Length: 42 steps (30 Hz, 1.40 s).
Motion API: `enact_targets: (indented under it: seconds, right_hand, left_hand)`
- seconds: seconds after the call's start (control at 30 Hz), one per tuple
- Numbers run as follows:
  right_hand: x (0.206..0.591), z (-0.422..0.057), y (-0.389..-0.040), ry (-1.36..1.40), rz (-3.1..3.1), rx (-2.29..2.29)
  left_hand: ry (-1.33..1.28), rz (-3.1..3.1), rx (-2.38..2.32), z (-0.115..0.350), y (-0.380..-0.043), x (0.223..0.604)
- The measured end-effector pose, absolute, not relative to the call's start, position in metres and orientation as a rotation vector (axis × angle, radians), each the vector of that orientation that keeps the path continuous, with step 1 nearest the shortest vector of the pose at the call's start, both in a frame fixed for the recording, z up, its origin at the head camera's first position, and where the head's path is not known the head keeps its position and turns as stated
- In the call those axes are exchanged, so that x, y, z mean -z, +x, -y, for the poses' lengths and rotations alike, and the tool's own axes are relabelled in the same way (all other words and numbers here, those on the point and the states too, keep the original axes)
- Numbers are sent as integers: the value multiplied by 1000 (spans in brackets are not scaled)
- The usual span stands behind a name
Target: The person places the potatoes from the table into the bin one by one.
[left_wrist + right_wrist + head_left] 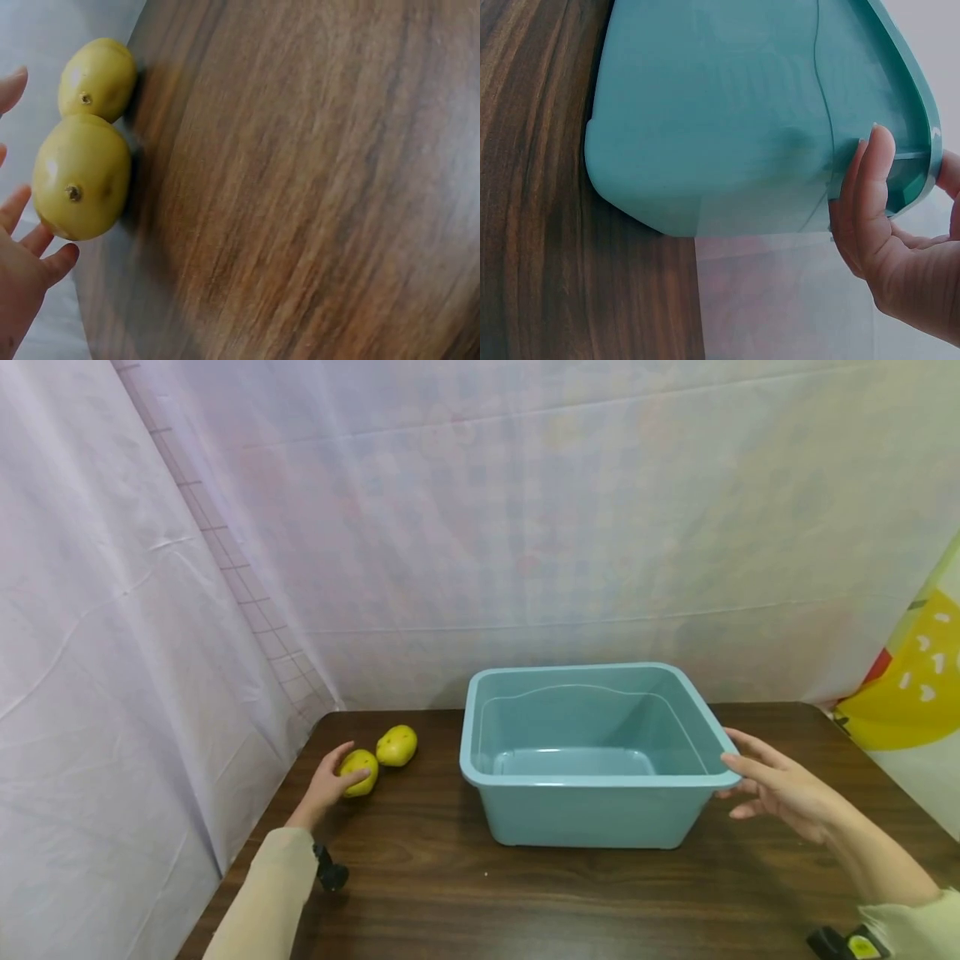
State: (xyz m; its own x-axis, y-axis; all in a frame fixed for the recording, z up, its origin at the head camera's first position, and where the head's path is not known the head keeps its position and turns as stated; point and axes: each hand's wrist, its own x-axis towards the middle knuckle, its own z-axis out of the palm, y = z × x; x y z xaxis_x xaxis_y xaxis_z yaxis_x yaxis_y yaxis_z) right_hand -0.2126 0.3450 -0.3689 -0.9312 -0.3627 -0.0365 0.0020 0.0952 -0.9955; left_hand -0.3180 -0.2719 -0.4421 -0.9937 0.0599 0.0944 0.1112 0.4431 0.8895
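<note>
Yellow at eight o'clock: spreading left hand (328, 787), unclenched, around nearer oval fruit (363, 762), with farther oval fruit (397, 746) at its two o'clock. On wood-grain tabletop (427, 885), gripping teal plastic tub (592, 814) at four o'clock by rim with right hand (791, 797).

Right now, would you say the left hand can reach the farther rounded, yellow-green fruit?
Probably yes: the farther fruit lies close to the left hand, its right side free, though the nearer rounded, yellow-green fruit sits partly between them, so a detour may help.
</note>
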Motion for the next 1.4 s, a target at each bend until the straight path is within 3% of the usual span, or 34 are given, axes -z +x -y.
enact_targets:
  seconds: [0.33, 1.4]
  right_hand:
    - [369, -346, -211, -361, -2106, 1909]
    - [371, -345, -213, -376, -2072, 1948]
  left_hand:
    - [15, 2692, 1525, 266, -318, 449]
    - [80, 2590, 1396, 254, -325, 474]
